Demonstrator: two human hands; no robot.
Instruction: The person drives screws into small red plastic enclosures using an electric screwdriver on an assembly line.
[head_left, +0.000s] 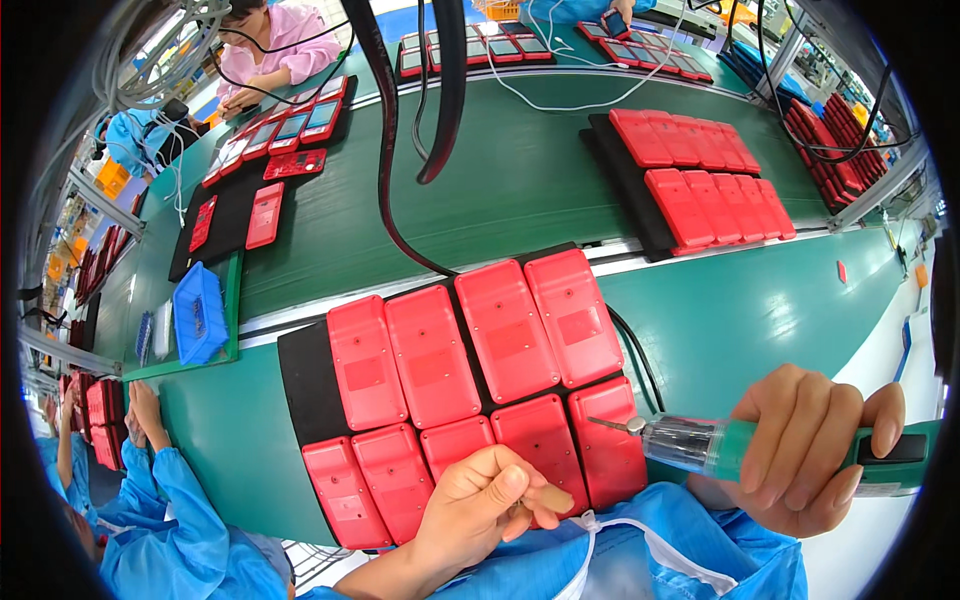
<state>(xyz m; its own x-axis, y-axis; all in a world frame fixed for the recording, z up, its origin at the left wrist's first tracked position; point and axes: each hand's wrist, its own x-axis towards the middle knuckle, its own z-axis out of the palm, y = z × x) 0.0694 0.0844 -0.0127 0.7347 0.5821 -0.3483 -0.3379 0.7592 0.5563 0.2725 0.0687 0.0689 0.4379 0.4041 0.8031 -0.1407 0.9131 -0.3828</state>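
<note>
My right hand [800, 445] is wrapped round an electric screwdriver [690, 443] with a green body and a clear front sleeve. Its thin bit points left, over the lower right red plastic housing [607, 470]. My left hand [480, 505] is curled with the thumb against the fingers, above the near row. A tan cover, like a finger cot, shows at one fingertip; anything pinched inside is hidden. Several red housings [433, 355] lie in two rows, screw-holed backs up, on a black foam tray [305, 385] in front of me.
Across the green conveyor belt [490, 160] stand more trays of red housings [700, 205]. A blue bin [200, 315] sits left. Black cables [385, 150] hang overhead. A co-worker's blue sleeve [180, 500] is at lower left; a person in pink [285, 50] sits across.
</note>
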